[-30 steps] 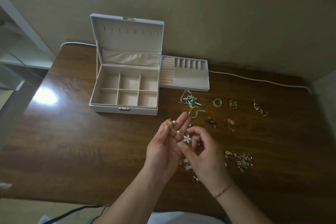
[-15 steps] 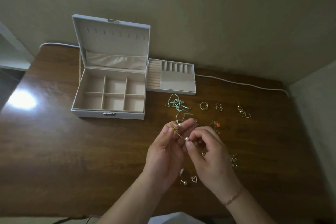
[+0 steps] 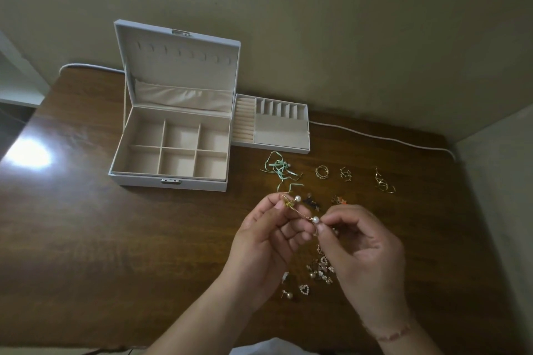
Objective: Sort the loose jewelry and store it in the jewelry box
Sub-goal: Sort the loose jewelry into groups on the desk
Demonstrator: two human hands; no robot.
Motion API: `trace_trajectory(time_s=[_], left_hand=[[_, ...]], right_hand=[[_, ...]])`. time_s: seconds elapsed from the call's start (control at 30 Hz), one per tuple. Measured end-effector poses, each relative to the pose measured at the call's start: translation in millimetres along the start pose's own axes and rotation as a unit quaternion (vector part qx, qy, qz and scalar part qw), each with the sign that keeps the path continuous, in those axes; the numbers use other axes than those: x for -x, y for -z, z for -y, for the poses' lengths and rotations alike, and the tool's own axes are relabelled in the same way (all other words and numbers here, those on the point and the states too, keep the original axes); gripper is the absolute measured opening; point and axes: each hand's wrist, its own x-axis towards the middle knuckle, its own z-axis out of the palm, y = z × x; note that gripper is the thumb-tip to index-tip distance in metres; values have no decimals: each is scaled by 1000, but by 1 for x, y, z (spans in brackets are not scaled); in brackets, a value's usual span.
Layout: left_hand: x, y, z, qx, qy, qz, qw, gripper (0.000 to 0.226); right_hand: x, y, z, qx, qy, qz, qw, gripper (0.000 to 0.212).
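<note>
Lower centre of the frame: a person's left hand [image 3: 264, 239] and right hand [image 3: 364, 251] hold a gold pearl chain [image 3: 300, 210] taut between them above a dark wooden counter [image 3: 115, 253]. The left grip pinches the chain's upper end between thumb and fingertips beside one pearl; the right grip pinches the lower end at a second pearl, fingers curled. Neither hand holds anything else.

The step in hand appears to be inspecting or straightening this one piece before storing it. The next move likely calls for carrying it up and to the left to the open jewelry box [image 3: 173, 147], whose six compartments all look bare, or to the ring tray [image 3: 271, 127] just right of the box, and laying it down without tangling.

Still loose on the counter: a green ribbon piece [image 3: 278, 168], gold rings [image 3: 322, 172] and a gold spiral piece [image 3: 383, 184] in the centre-right, and a small heap of pearl earrings [image 3: 318, 268] under the hands, with a heart-shaped earring [image 3: 303, 289] nearby.

A white cable [image 3: 383, 138] runs along the counter's far edge against a plain beige wall; a light glare sits at the left.
</note>
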Motion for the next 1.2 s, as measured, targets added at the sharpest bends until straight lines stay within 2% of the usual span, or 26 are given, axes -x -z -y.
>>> trace_trajectory(time_s=[0.13,0.37,0.5,0.63,0.73,0.87,0.97,1.2], left_hand=[[-1,-1,-5,-3,1,6,1000,14],[-1,-1,-10,-17,8,11,1000,13],[0,0,-11,-16,28,16,999,13],[0,1,-14,-49,74,33,996,16],[3,0,-14,-123,88,55,987,11],[5,-2,-10,-250,40,68,965,12],[7,-3,-9,-296,2,57,954,19],[10,-10,-10,-394,-90,59,913,19]], right_hand=[[0,3,4,-58,-19,21,998,13],[-3,6,10,-157,-114,42,980,8],[-6,6,10,-165,-166,32,972,16],[-8,7,11,-159,-161,26,974,20],[-9,7,11,-147,-148,21,978,22],[-7,7,15,-144,-132,23,980,22],[-8,7,17,-146,-132,11,980,22],[-8,9,18,-141,-151,-3,978,22]])
